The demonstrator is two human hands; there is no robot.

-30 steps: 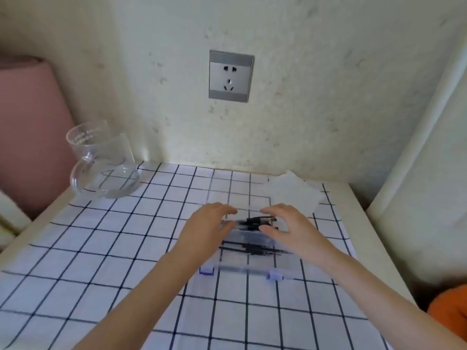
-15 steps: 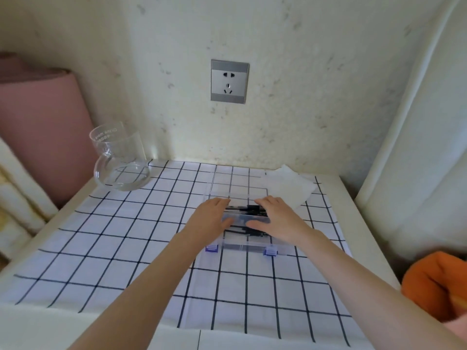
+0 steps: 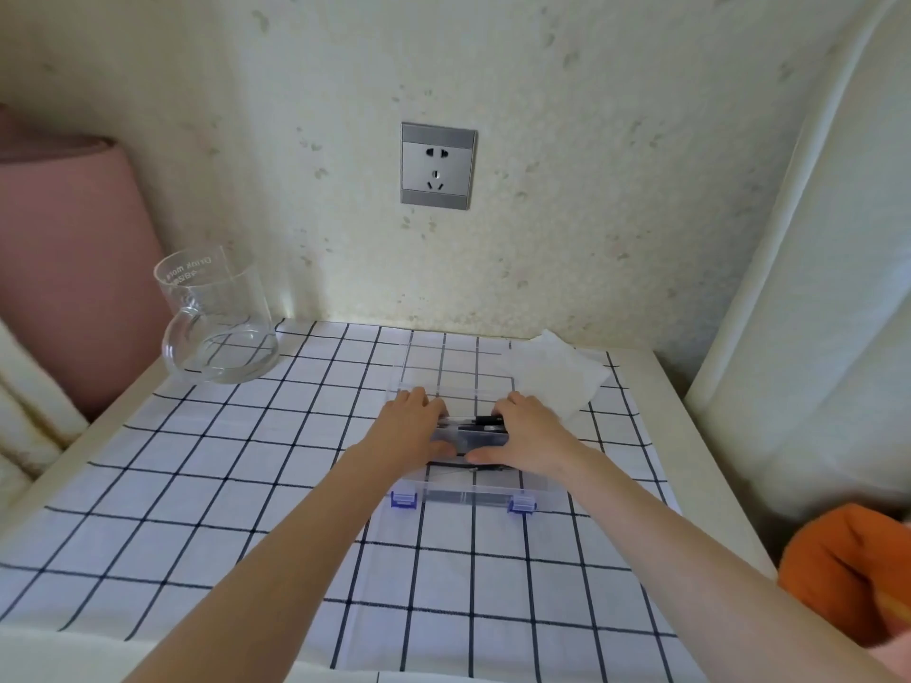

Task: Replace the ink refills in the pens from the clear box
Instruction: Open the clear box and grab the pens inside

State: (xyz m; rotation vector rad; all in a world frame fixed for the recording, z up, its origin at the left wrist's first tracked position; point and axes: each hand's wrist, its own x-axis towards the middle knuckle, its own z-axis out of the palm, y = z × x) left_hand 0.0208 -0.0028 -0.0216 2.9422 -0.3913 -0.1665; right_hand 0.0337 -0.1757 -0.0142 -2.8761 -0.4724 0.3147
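The shallow clear plastic box with two blue latches [image 3: 473, 495] sits in the middle of the white cloth with a dark grid [image 3: 246, 485], its front wall facing the person and its clear lid [image 3: 443, 367] folded flat behind it, so the contents are open to reach. Inside lie the slim black pens [image 3: 485, 426], crosswise. Both hands are down in the box: the left hand [image 3: 411, 426] with fingers bent over the left end, the right hand [image 3: 530, 438] arched across the pens with thumb near and fingers far, likely to gather one; whether either actually grips a pen I cannot tell. A crumpled white tissue [image 3: 557, 372] lies just beside the lid, probably for ink
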